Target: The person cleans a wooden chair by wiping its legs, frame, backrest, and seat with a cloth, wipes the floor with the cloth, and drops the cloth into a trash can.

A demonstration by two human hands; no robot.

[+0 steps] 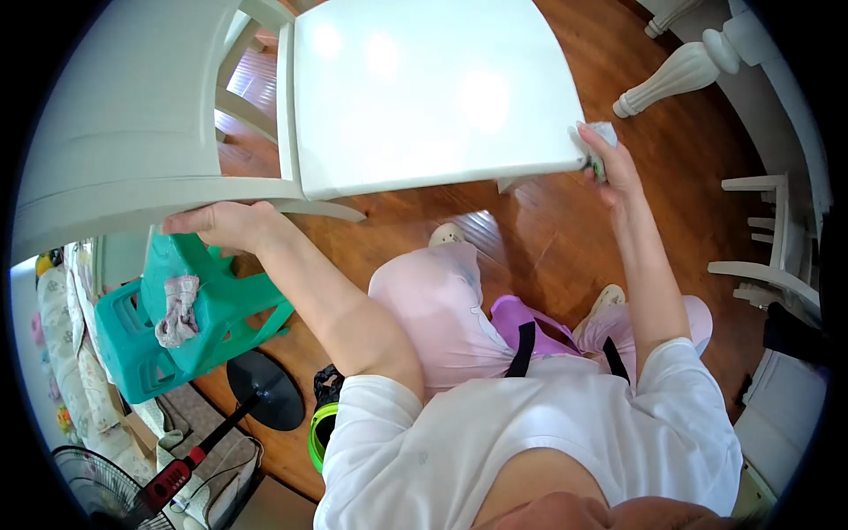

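A white chair (433, 97) with a glossy seat fills the upper middle, its tall back at the left. My left hand (221, 221) grips the lower edge of the chair's back frame, palm and fingers against the wood. At the seat's right front corner, my right hand (611, 168) is closed on a small pale cloth (604, 132) with a bit of green. It presses the cloth against the edge; part of the cloth is hidden by the fingers. Beneath my left hand stand green plastic stools (212, 309), stacked, with a crumpled greyish cloth (179, 311) on top.
A fan (132, 490) with a round black base (265, 390) stands at lower left, beside a bright green-rimmed bin (325, 437). A fluted white table leg (676, 79) is at upper right. Another white chair (777, 230) lies along the right edge.
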